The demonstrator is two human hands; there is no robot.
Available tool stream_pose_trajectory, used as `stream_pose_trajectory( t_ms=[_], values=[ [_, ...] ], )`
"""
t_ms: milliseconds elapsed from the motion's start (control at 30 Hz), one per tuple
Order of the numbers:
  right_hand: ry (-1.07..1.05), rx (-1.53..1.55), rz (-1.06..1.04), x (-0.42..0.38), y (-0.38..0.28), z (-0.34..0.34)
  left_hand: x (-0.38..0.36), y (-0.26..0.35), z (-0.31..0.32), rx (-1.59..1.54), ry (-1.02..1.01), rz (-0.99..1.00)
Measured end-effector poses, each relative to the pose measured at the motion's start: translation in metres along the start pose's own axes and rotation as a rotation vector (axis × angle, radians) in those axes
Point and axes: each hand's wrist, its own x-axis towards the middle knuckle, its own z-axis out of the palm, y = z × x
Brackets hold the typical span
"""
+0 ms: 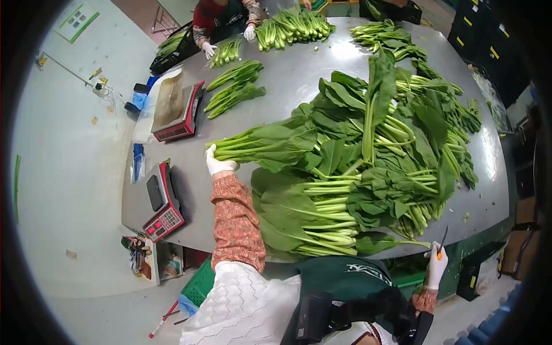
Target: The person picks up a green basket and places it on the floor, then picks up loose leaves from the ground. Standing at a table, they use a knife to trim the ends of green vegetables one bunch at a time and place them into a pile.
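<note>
My left hand (219, 162), in a white glove, is closed round the stem ends of a bunch of leafy greens (267, 144), whose leaves point right toward the big pile. At the lower right my gloved right hand (437, 267) grips a small knife (441, 246) with an orange handle, its blade pointing up. A single stalk (397, 242) reaches from the pile to the right hand; whether the fingers hold it I cannot tell. The large pile of greens (391, 144) covers the middle of the metal table (190, 218), stems and leaves in mixed directions.
Two red scales (164, 201) (179, 112) stand at the table's left side. Small bunches (236, 95) lie beyond my left hand. Across the table a person (221, 23) in white gloves handles more greens (293, 27). Black crates (480, 259) stand at the right.
</note>
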Motion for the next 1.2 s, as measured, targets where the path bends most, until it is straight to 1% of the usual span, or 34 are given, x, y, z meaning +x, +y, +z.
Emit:
stream_pose_trajectory(
  t_ms=[33, 133, 167, 200, 233, 267, 300, 333, 367, 400, 467, 533, 567, 600, 633, 667, 733, 767, 867, 900, 933, 1000, 1033, 1133, 1167, 1200],
  values=[
    [0.009, -0.022, -0.009, -0.008, 0.001, 0.000, 0.019, 0.007, -0.012, 0.007, -0.035, -0.019],
    [0.045, -0.079, 0.001, -0.030, -0.008, 0.002, 0.039, 0.017, -0.010, -0.022, 0.075, 0.006],
    [0.055, -0.081, 0.011, -0.037, -0.007, 0.002, 0.056, 0.021, -0.016, -0.033, 0.057, 0.011],
    [0.066, -0.081, 0.020, -0.043, -0.006, 0.003, 0.067, 0.024, -0.009, -0.004, 0.137, 0.042],
    [0.081, -0.078, 0.056, -0.049, -0.007, 0.003, 0.092, 0.027, -0.009, 0.010, 0.123, 0.083],
    [0.094, -0.091, 0.083, -0.054, -0.012, 0.004, 0.118, 0.033, -0.006, 0.022, 0.107, 0.125],
    [0.107, -0.100, 0.108, -0.058, -0.018, 0.006, 0.135, 0.040, 0.007, 0.020, 0.091, 0.084],
    [0.120, -0.107, 0.132, -0.061, -0.021, 0.010, 0.160, 0.045, 0.021, 0.004, 0.013, 0.104],
    [0.114, -0.114, 0.120, -0.059, -0.018, 0.010, 0.198, 0.053, 0.025, 0.007, -0.160, 0.106],
    [0.106, -0.125, 0.085, -0.056, -0.019, 0.014, 0.208, 0.060, 0.049, -0.022, -0.166, 0.034],
    [0.084, -0.158, 0.017, -0.049, -0.023, 0.017, 0.180, 0.056, 0.085, 0.138, 0.090, 0.093],
    [0.066, -0.182, -0.035, -0.042, -0.031, 0.024, 0.169, 0.044, 0.083, 0.266, -0.002, -0.082],
    [0.049, -0.185, -0.045, -0.038, -0.037, 0.028, 0.164, 0.027, 0.077, 0.332, 0.033, -0.061],
    [0.033, -0.185, -0.051, -0.036, -0.041, 0.034, 0.158, 0.010, 0.067, 0.315, 0.125, -0.122],
    [0.011, -0.217, -0.050, -0.034, -0.049, 0.038, 0.171, 0.001, 0.041, 0.269, 0.081, -0.256],
    [0.008, -0.236, -0.067, -0.031, -0.050, 0.038, 0.146, -0.008, 0.029, 0.268, 0.060, -0.273],
    [-0.009, -0.283, -0.101, -0.025, -0.051, 0.034, 0.121, -0.018, 0.001, 0.323, 0.011, -0.266],
    [-0.033, -0.217, -0.030, -0.023, -0.060, 0.033, 0.107, -0.016, -0.008, 0.341, -0.018, -0.257],
    [-0.011, -0.333, -0.239, 0.000, -0.045, 0.028, 0.065, 0.000, -0.024, 0.381, -0.120, -0.221],
    [-0.027, -0.226, -0.188, 0.006, -0.041, 0.027, 0.054, 0.007, -0.024, 0.378, -0.167, -0.203],
    [-0.010, -0.195, -0.185, 0.008, -0.038, 0.025, 0.035, 0.013, -0.020, 0.424, -0.207, -0.143],
    [0.042, -0.085, -0.216, 0.025, -0.043, 0.036, 0.021, 0.024, -0.025, 0.483, -0.261, -0.073],
    [0.056, -0.210, -0.115, 0.031, -0.052, 0.038, 0.005, 0.029, -0.016, 0.537, -0.265, -0.030],
    [0.131, -0.349, -0.238, 0.038, -0.059, 0.045, -0.042, 0.031, 0.009, 0.584, -0.350, 0.054],
    [0.180, -0.416, -0.352, 0.049, -0.038, 0.049, -0.057, 0.026, 0.017, 0.599, -0.386, 0.078],
    [0.164, -0.399, -0.301, 0.045, -0.041, 0.048, -0.079, 0.019, 0.025, 0.616, -0.414, 0.098]
  ],
)
